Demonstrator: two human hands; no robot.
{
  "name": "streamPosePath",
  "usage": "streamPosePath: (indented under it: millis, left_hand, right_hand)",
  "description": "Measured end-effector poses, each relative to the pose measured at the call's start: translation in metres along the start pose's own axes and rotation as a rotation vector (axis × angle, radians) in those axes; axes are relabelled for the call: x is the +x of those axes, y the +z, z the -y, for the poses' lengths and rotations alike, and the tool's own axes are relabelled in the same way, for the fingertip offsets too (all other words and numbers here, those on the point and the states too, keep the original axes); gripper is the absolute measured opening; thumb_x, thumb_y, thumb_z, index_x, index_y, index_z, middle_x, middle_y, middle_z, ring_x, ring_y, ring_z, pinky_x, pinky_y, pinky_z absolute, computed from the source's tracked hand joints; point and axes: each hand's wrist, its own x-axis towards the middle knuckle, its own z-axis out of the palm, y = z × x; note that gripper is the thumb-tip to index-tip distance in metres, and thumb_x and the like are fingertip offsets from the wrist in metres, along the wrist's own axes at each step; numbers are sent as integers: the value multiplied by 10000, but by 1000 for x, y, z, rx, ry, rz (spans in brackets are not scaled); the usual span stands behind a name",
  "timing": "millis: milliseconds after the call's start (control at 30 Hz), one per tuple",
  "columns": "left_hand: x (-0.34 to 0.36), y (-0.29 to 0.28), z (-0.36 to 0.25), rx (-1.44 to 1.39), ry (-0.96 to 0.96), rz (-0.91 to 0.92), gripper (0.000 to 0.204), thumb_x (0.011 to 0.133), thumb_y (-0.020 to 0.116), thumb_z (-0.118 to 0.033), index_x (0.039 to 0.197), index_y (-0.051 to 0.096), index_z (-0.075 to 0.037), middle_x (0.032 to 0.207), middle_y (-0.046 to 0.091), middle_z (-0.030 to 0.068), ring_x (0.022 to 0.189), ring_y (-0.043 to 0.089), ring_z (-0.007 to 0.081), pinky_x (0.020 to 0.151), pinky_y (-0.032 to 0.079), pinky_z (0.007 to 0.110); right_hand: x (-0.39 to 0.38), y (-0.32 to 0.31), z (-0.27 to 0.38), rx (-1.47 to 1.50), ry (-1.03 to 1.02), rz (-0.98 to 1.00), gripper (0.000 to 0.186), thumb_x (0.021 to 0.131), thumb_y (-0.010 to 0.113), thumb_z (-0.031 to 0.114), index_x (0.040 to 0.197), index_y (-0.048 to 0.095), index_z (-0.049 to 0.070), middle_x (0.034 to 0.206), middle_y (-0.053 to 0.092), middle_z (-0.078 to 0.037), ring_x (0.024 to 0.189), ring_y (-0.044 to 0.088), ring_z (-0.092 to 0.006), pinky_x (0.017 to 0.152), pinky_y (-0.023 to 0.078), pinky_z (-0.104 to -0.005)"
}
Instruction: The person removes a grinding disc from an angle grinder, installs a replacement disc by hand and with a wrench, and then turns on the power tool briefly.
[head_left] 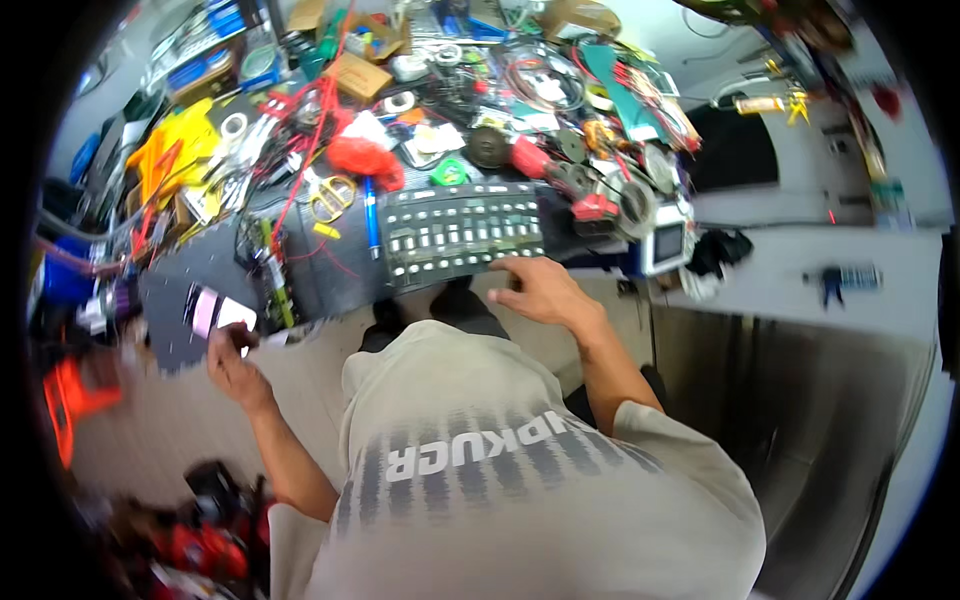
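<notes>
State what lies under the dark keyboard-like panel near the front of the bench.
The dark panel rests on a dark mat. The right hand touches its front edge. What sits beneath the panel's middle is covered and cannot be seen.

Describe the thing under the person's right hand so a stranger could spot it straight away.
Start at the cluttered workbench and go to its near edge, at the middle. There lies a dark rectangular board lined with rows of small pale parts, and the right hand rests on its near right corner. A blue pen lies left of it; nothing else nearby has that gridded face.
</notes>
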Motion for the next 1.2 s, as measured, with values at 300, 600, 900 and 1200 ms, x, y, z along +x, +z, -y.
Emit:
streamPosePath:
  millis: [300,600,900,1200]
  left_hand:
    - [-16,188,-46,-210,19,497,454,1219,601,-360,1055,757,33,881,710,49,789,632,125,711,491,289]
    - [-62,305,-81,332,233,625,202,1078,789,-190,1146,824,-4,1038,808,135,943,744,262,849,580,377]
    - [-143,406,-78,597,309,619,303,1007,824,-174,1260,803,-8,1377,786,162,1238,720,381,1056,592,468]
    - [-173,454,-73,659,300,569,404,972,840,-211,1315,789,-2,1603,657,197,1367,634,434,1161,532,524]
  right_hand:
    - [-64,-24,-104,57,130,-263,590,998,799,481,1409,756,59,1019,824,-197,999,783,-403,914,599,-517]
    - [-73,-51,-191,174,324,-203,580,998,822,428,1428,760,43,1039,821,-205,977,787,-386,903,610,-500]
    - [-8,-113,-274,126,8,-157,455,992,841,285,1352,775,14,1073,801,-176,882,760,-339,830,599,-467]
    - [80,-134,-256,170,-295,-220,493,997,842,263,1413,722,27,1188,738,-167,1043,734,-307,911,599,-427]
